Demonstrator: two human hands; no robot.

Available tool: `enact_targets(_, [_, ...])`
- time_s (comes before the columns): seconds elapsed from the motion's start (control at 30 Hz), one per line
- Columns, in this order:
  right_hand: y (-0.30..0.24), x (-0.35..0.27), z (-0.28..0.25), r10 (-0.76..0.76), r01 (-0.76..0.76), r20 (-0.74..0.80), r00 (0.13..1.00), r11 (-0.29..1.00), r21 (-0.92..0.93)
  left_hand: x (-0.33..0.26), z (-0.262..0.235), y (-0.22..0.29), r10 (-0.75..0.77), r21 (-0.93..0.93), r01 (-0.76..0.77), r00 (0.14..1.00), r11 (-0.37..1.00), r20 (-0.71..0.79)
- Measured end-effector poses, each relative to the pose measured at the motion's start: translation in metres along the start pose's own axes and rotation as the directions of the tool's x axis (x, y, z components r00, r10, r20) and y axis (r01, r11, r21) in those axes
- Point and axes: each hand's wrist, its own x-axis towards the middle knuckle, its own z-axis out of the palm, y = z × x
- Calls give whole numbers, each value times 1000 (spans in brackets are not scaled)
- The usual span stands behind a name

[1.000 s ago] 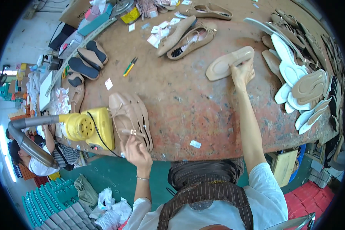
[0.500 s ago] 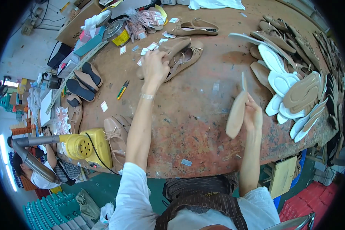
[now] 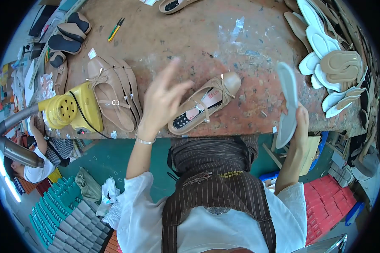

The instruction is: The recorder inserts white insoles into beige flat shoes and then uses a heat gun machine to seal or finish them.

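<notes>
On the scuffed worktable (image 3: 249,59) lies your tan shoe (image 3: 216,95), your left hand (image 3: 161,101) beside it with spread, empty fingers, your right hand (image 3: 300,128) gripping a pale insole (image 3: 288,116), apparently for fitting, which calls for aligning both.

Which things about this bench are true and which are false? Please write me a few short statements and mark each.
1. The right hand holds an insole. True.
2. The left hand grips the snips. False: it looks empty, fingers spread, and the snips lie on the table.
3. The shoe lying between the two hands has a bow. True.
4. The yellow machine stands right of the row of shoes. False: it stands left of them.
5. A buckle shows on a shoe in that row. True.
</notes>
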Motion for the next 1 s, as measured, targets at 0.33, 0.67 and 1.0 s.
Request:
enact_targets(0.33, [-16, 38, 100, -330, 741, 665, 669, 230, -631, -124, 20, 57, -869, -240, 896, 429, 374, 245])
enact_targets(0.67, [34, 72, 175, -361, 752, 677, 641, 472, -460, -97, 32, 10, -725, -487, 662, 684, 569, 82])
enact_targets(1.0, [42, 76, 189, -299, 741, 694, 655, 437, -510, -91, 48, 2, -854, -685, 646, 516, 336, 68])
